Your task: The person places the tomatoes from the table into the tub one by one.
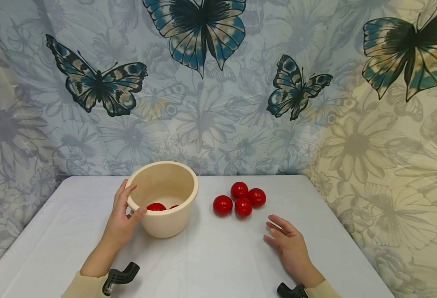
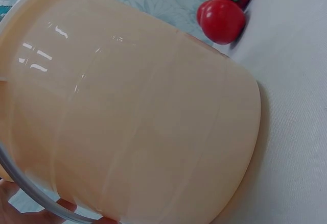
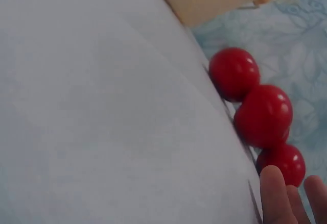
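My left hand (image 1: 121, 221) holds a cream plastic bucket (image 1: 168, 221) by the left of its rim, with the thumb at the near edge and the fingers along the outside. Two red tomatoes (image 1: 156, 206) show inside the bucket, partly hidden by its front wall. To the right of it, several more tomatoes (image 1: 243, 207) sit grouped on the table. Just right of that group is my right hand (image 1: 290, 248), fingers loosely extended and holding nothing. Its fingertips (image 3: 273, 183) overlap the nearest tomato (image 3: 283, 164) in the right wrist view.
A white-covered table (image 1: 211, 265) bears everything. Its far edge meets a wall hanging (image 1: 203, 136) printed with butterflies and flowers. A grey bucket handle (image 2: 30, 188) hangs along the bucket's side in the left wrist view. Both wrists wear black camera mounts (image 1: 123, 275).
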Tool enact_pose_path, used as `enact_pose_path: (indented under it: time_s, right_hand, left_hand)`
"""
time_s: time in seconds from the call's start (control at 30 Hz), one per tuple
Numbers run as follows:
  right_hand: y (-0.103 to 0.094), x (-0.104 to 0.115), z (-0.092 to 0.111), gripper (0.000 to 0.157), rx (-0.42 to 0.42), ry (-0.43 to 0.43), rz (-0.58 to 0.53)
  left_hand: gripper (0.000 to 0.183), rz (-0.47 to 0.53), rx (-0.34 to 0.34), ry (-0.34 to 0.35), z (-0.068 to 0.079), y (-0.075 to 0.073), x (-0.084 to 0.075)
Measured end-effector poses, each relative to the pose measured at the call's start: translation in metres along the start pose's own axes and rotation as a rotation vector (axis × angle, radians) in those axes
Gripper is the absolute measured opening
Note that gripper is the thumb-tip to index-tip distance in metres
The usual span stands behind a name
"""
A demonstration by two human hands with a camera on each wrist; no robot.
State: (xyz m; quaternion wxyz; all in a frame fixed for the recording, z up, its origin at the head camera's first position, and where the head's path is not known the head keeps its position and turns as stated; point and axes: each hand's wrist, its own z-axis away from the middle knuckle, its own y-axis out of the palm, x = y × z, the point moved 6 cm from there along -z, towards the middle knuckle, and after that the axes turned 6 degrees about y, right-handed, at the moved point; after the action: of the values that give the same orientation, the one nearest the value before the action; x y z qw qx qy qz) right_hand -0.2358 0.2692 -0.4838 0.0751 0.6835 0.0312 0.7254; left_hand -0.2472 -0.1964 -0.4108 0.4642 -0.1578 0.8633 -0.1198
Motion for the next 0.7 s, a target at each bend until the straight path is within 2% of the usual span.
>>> enact_pose_path:
  time_s: [0.07,0.2,0.33,0.7]
  right_hand:
    - [-0.006,0.0,-0.006,0.06,-0.024,-0.008,0.034]
    - [-0.013,0.0,-0.018,0.064,-0.022,-0.041,0.057]
    - [-0.018,0.001,-0.027,0.066,-0.015,-0.056,0.017]
    - [-0.025,0.004,-0.055,0.067,-0.051,-0.011,-0.005]
  left_hand:
    - [0.065,-0.001,-0.001,0.002,0.0,0.0,0.0]
    - [0.066,0.001,-0.003,0.004,0.0,0.0,0.001]
    - [0.066,0.009,-0.004,0.001,0.0,-0.001,0.001]
    - [0.067,0.006,-0.001,-0.002,0.0,0.0,0.002]
